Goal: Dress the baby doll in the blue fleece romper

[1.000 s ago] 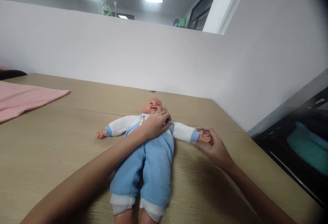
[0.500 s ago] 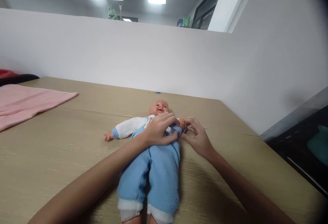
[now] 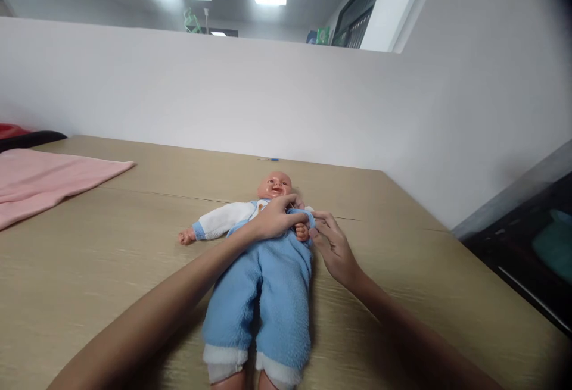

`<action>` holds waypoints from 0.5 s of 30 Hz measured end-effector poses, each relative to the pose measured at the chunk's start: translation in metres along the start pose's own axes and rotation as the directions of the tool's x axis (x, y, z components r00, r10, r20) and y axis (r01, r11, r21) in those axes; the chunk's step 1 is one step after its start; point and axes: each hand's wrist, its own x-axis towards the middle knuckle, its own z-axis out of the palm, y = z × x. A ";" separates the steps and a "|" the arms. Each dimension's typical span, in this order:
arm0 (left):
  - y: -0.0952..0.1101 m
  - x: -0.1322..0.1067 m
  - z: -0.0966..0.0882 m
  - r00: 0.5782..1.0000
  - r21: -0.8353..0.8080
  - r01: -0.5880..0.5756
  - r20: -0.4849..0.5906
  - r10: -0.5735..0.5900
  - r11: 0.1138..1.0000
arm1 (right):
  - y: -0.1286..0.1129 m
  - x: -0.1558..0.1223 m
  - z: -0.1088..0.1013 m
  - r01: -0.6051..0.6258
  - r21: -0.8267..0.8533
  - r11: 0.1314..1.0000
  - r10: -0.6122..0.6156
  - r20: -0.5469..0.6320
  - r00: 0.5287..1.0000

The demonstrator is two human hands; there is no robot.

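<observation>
1. 1 baby doll (image 3: 263, 271) is lying face up on the wooden surface (image 3: 89, 247), head pointing to 12 o'clock and feet to 6 o'clock, near the middle of the view.
2. The left hand (image 3: 277, 218) is resting on the doll's chest, its grip pinching the blue fleece at the shoulder.
3. The right hand (image 3: 335, 247) is coming in from 3 o'clock, its fingers lightly curled and touching the doll's small plastic hand (image 3: 302, 232), which is folding in against the chest; whether that grip is actually closing on it I cannot tell.
4. Judging by the look, the doll is probably handling light: a soft, floppy cloth body in a fluffy blue suit (image 3: 268, 295), with a hard plastic head (image 3: 274, 186) and hard hands.
5. The fleece is likely giving easy purchase, not slippery, but it is bunching and stretching, so the firmest holds are probably the torso and the plastic wrists.
6. The limbs seem bendable; nothing looks fragile.
7. Counting: 1 doll, 2 doll arms, 2 legs, 2 hands of the person.
8. 1 pink cloth (image 3: 49, 178) is lying flat at 10 o'clock, well apart from the doll.
</observation>
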 end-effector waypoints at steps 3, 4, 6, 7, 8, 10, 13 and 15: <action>-0.003 0.003 -0.003 0.997 0.042 0.038 0.061 -0.040 0.998 | 0.004 -0.002 0.005 -0.154 0.185 0.970 0.161 -0.023 0.987; -0.003 0.003 -0.004 0.995 0.065 0.036 0.089 -0.041 0.997 | 0.006 -0.003 0.006 -0.221 0.267 0.938 0.236 -0.028 0.971; -0.002 0.005 -0.007 0.988 0.109 0.019 0.147 -0.035 0.994 | 0.009 -0.003 0.009 -0.346 0.449 0.824 0.402 -0.033 0.915; -0.003 0.006 -0.008 0.985 0.125 0.009 0.171 -0.031 0.992 | 0.010 -0.004 0.010 -0.389 0.527 0.756 0.471 -0.024 0.882; -0.003 0.007 -0.009 0.983 0.135 0.005 0.183 -0.030 0.991 | 0.011 -0.004 0.012 -0.417 0.581 0.699 0.520 -0.013 0.854; -0.006 0.009 -0.009 0.982 0.152 0.021 0.181 -0.049 0.988 | 0.011 -0.004 0.015 -0.434 0.584 0.686 0.558 -0.038 0.829; -0.013 0.012 -0.008 0.984 0.169 0.055 0.159 -0.082 0.984 | 0.010 -0.008 0.018 -0.413 0.424 0.806 0.527 -0.197 0.827; -0.016 0.012 -0.007 0.985 0.177 0.062 0.145 -0.089 0.982 | 0.010 -0.011 0.021 -0.409 0.319 0.855 0.498 -0.287 0.818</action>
